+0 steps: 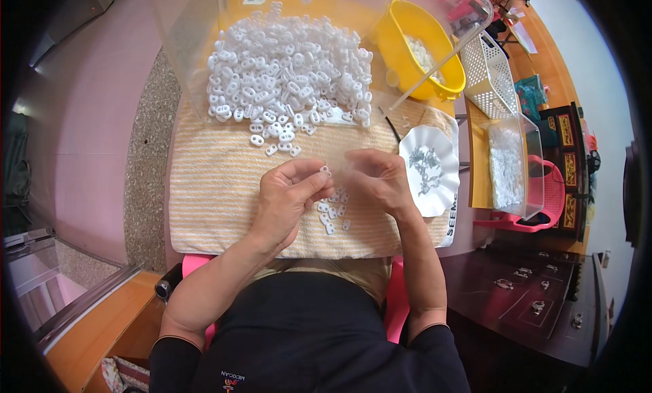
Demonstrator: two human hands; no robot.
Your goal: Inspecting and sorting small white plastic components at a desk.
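Between the thumb and forefinger of my left hand (288, 192) is a small white plastic piece with two holes (325, 170). My right hand (384, 180) hovers just to its right, fingers bent and smeared by motion, so I cannot make out whether it holds anything. Below and between the hands, several similar white pieces (331, 214) lie loose on the striped towel (210, 189). Farther off, a large heap of such pieces (285, 70) spills from a clear plastic bin. Right of my right hand, a white fluted dish (445, 197) holds small dark grey bits (424, 169).
A thin black stick-like thing (392, 129) lies beside the dish. At the far right stands a yellow tub (386, 43) with pale pieces inside. Beyond are a white perforated basket (485, 74), a clear box of white items (528, 165) and a pink chair (553, 196).
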